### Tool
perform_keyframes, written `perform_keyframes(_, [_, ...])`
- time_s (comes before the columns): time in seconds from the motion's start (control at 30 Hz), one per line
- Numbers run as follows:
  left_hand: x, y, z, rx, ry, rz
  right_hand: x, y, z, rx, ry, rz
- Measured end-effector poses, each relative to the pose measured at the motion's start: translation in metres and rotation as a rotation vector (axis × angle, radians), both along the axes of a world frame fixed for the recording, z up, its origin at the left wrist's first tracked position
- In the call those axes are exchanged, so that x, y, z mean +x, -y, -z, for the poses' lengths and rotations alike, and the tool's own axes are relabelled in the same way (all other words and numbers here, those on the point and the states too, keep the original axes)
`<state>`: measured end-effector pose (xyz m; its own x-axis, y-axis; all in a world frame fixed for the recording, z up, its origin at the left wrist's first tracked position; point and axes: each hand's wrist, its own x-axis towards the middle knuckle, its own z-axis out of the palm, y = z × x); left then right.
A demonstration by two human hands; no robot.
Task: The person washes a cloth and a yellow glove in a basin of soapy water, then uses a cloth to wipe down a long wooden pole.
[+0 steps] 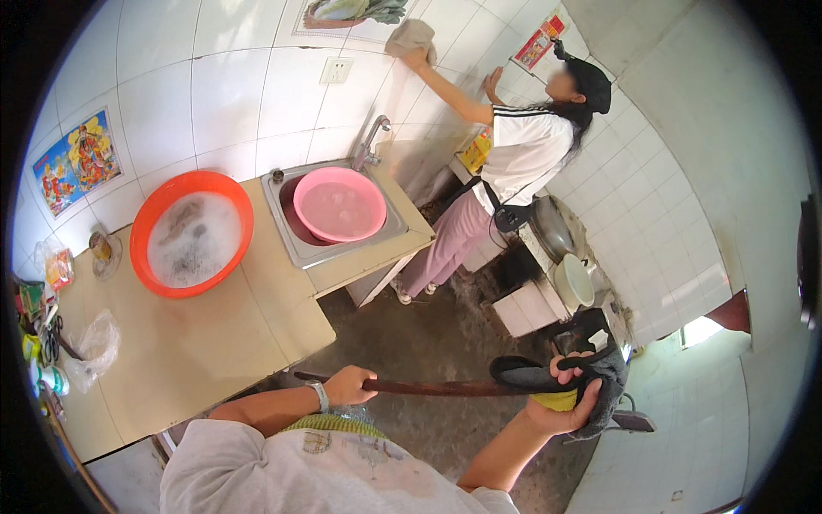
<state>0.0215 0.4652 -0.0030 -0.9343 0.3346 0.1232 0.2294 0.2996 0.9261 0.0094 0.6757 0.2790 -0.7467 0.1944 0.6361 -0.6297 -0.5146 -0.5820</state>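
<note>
A long dark brown stick [449,388], apparently wooden, lies level across the front of my body. Its left part is in the grip of my left hand [350,387], which wears a light-coloured wristband. My right hand [568,414] clutches a dark grey cloth [607,382] with a yellow patch showing below. This cloth is bunched about the stick's right part and hides its right end. I cannot tell whether my right fingers touch the stick itself.
On the counter [192,340] stands an orange basin [144,270] of suds. A pink basin [379,209] sits in the sink [302,254]. Beyond, a person [530,141] presses a cloth [411,38] to the tiled wall. A stove [526,308] with a pale green basin [573,281] is at right.
</note>
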Motion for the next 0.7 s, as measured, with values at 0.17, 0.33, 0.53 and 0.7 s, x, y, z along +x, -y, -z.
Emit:
perform_keyframes(0.17, [-0.005, 0.001, -0.006, -0.011, -0.045, -0.013, -0.001, 0.014, 0.0, 0.071, -0.1, -0.034])
perform_keyframes(0.33, [-0.002, -0.007, -0.004, 0.016, -0.022, -0.021, -0.001, 0.024, 0.016, 0.115, -0.103, -0.031])
perform_keyframes(0.53, [-0.006, -0.015, -0.005, 0.09, -0.013, -0.045, -0.014, 0.031, 0.056, 0.164, 0.094, -0.066])
perform_keyframes(0.7, [-0.008, -0.015, -0.01, 0.122, 0.027, -0.085, -0.01, 0.046, 0.079, 0.212, 0.305, -0.169])
